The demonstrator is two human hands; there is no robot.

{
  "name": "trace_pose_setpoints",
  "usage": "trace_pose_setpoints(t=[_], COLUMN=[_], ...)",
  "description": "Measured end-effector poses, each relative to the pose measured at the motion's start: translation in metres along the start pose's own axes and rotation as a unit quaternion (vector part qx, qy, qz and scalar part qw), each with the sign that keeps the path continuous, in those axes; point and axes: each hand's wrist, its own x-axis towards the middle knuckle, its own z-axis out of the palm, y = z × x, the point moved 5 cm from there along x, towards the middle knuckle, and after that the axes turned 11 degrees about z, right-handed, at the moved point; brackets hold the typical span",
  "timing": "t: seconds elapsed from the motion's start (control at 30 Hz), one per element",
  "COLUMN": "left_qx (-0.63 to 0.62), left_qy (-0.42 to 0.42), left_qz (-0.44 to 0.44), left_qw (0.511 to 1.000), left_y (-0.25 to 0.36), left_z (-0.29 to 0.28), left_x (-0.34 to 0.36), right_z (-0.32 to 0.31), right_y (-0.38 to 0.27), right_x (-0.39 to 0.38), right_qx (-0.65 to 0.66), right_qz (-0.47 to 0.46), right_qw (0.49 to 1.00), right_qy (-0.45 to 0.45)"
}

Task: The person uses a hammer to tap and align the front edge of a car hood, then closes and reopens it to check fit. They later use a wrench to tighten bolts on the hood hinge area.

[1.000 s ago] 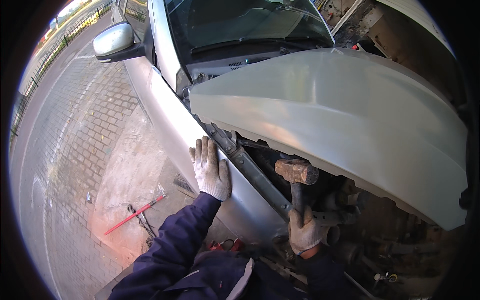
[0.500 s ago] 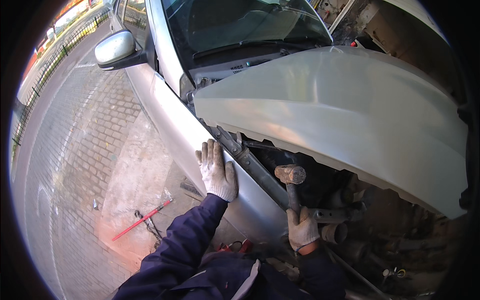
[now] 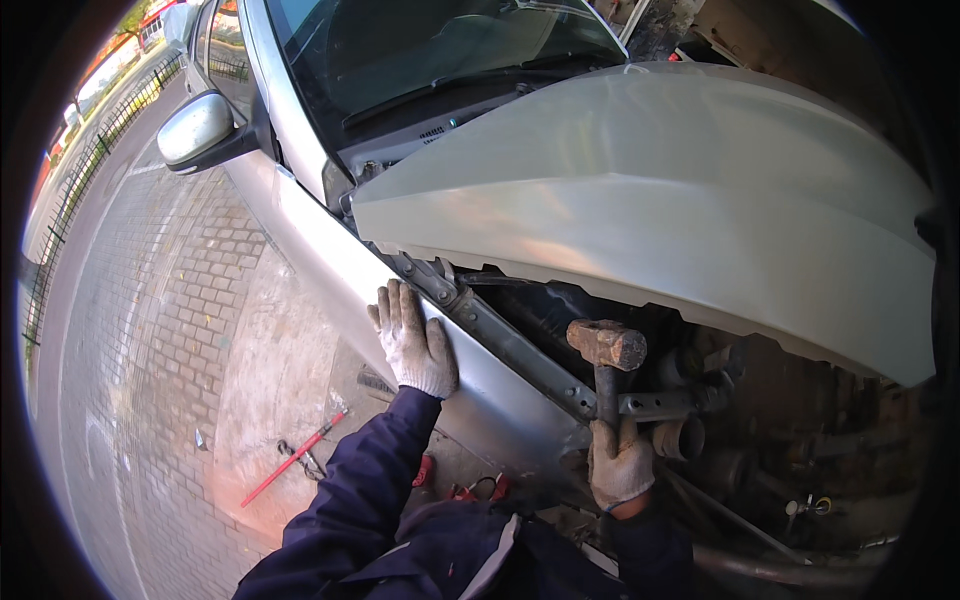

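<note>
My left hand (image 3: 412, 340), in a soiled white work glove, lies flat with fingers stretched out on the silver fender (image 3: 500, 390) of a car. In a matching glove, my right hand (image 3: 620, 465) grips the handle of a hammer (image 3: 607, 345), its rusty, heavy head pointing up. The hammer stands above the open front end, close to the metal rail (image 3: 525, 352) inside the fender. Over the engine bay spreads the raised grey-silver hood (image 3: 640, 210), its near edge beyond the hammer head.
The side mirror (image 3: 200, 130) juts out at the left. A red bar (image 3: 292, 460) lies on the pavement (image 3: 270, 350) beside a dark chain-like piece. Exposed pipes and brackets, including a round pipe end (image 3: 680, 438), fill the front at right. Behind the hood is the windshield (image 3: 420, 55).
My right hand has moved a little to the right with the hammer. The left hand stays flat on the fender, while the whole view has shifted slightly.
</note>
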Motion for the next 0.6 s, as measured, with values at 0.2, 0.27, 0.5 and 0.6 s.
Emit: trace_pose_setpoints(t=[0.2, 0.27, 0.5, 0.6], left_qx=[0.004, 0.012, 0.003, 0.01], left_qy=[0.004, -0.011, 0.011, 0.018], left_qz=[-0.003, -0.005, 0.014, 0.026], left_qw=[1.0, 1.0, 1.0, 0.999], left_y=[-0.001, -0.002, -0.003, -0.004], left_z=[-0.002, 0.001, 0.004, 0.004], left_x=[0.003, 0.004, 0.002, 0.002], right_z=[0.005, 0.0, -0.03, -0.016], right_y=[0.013, 0.016, 0.024, 0.036], right_x=[0.012, 0.01, -0.015, -0.01], right_qx=[-0.112, -0.041, 0.122, -0.106], right_qz=[0.0, 0.037, 0.011, -0.002], right_qw=[0.991, 0.994, 0.991, 0.993], right_qy=[-0.067, -0.091, 0.049, 0.056])
